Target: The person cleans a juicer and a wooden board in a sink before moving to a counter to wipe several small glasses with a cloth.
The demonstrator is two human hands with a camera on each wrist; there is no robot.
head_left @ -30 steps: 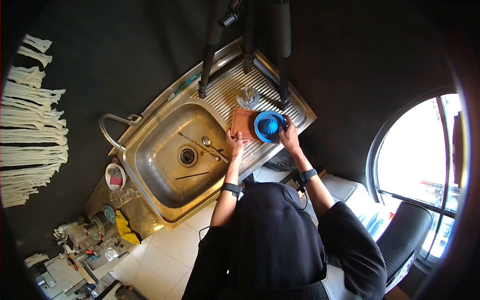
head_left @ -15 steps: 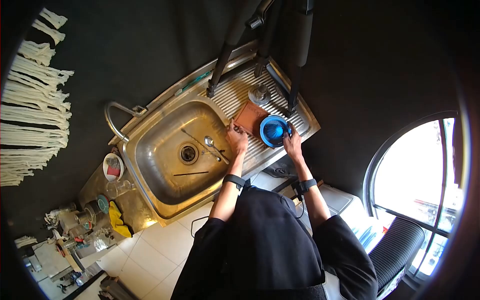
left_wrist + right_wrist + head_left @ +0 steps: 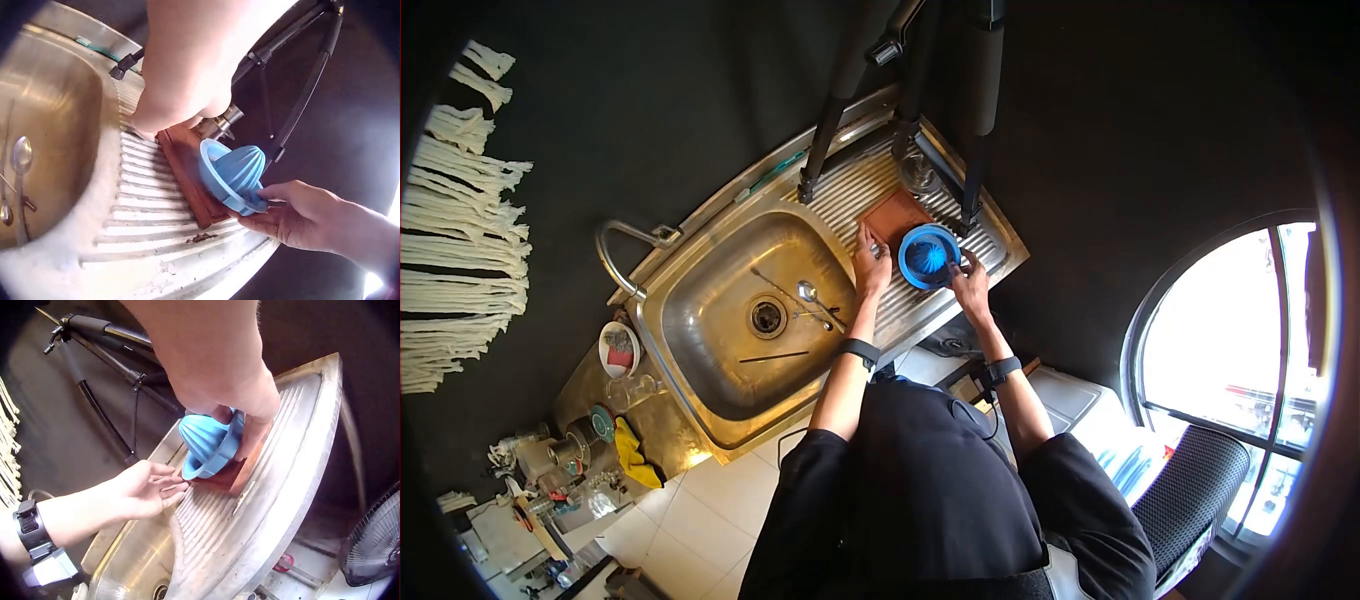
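Spreading beneath the fingers, a ribbed drainboard (image 3: 147, 206) bears the wooden board (image 3: 890, 215) that the left hand (image 3: 872, 265) touches with loosely straight fingers, the right hand (image 3: 971, 287) pinching a blue juicer (image 3: 928, 257) at the board's end, the drainboard's front edge passing under that hand, the sink basin (image 3: 700, 330) opening beside the left fingers, tripod legs (image 3: 988, 75) beyond both.
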